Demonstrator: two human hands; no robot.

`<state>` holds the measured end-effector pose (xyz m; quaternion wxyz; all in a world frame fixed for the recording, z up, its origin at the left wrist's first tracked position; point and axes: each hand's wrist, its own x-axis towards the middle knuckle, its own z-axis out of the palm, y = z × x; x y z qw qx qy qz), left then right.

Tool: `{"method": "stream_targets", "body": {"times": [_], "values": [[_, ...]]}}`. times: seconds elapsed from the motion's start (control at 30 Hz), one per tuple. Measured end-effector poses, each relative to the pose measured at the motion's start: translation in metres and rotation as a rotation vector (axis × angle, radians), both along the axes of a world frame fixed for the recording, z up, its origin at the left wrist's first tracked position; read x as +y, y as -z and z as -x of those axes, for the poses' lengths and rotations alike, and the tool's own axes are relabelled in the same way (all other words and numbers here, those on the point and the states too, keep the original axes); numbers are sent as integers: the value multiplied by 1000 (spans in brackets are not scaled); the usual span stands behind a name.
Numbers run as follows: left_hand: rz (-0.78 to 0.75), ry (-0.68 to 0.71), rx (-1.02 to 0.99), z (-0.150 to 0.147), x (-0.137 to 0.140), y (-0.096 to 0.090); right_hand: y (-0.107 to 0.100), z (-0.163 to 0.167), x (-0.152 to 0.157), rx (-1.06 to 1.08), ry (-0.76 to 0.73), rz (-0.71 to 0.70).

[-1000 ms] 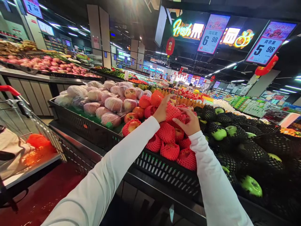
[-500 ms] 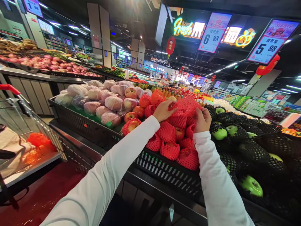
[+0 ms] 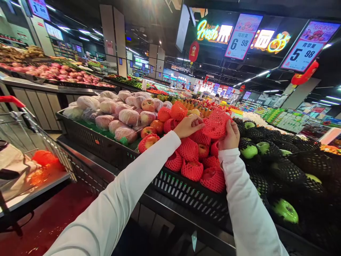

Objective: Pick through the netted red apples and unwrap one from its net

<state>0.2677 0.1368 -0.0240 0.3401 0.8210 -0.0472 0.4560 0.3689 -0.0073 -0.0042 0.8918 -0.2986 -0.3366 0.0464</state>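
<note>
My right hand point(image 3: 230, 135) pinches the edge of a red foam fruit net point(image 3: 216, 124), raised over the pile of apples. Whether a fruit sits inside the net, I cannot tell. Just left of the net is my left hand point(image 3: 188, 126), its fingers bent and thumb apart from the index finger, with nothing visible between them. Below both hands, red apples in red foam nets point(image 3: 192, 170) fill part of a black slatted crate point(image 3: 186, 188). A few bare red apples point(image 3: 148, 132) lie left of them.
Film-wrapped pale pink apples point(image 3: 129, 117) occupy the crate's left side. To the right are green apples point(image 3: 285, 210) in black nets. A shopping cart point(image 3: 48, 142) with an orange-red bag point(image 3: 44, 158) stands at left. Price screens point(image 3: 243, 37) hang overhead.
The red foam net, stretched between both hands before, has shifted to my right hand's side and looks rounder. My left hand's fingers have come away from it.
</note>
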Motion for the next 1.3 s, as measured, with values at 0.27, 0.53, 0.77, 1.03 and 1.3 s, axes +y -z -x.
{"method": "stream_targets", "body": {"times": [0.27, 0.53, 0.77, 1.03, 1.3], "values": [[229, 434, 100, 7, -11, -6, 4, 7, 0, -153, -149, 86], [-62, -170, -6, 3, -1, -3, 3, 12, -3, -169, -157, 204], [32, -260, -178, 12, -1, -7, 9, 3, -10, -230, -437, 617], [24, -273, -26, 12, 4, -8, 14, 17, -11, -301, -610, 845], [-198, 81, 39, 17, 0, -7, 9, 22, -17, -365, -553, 598]]}}
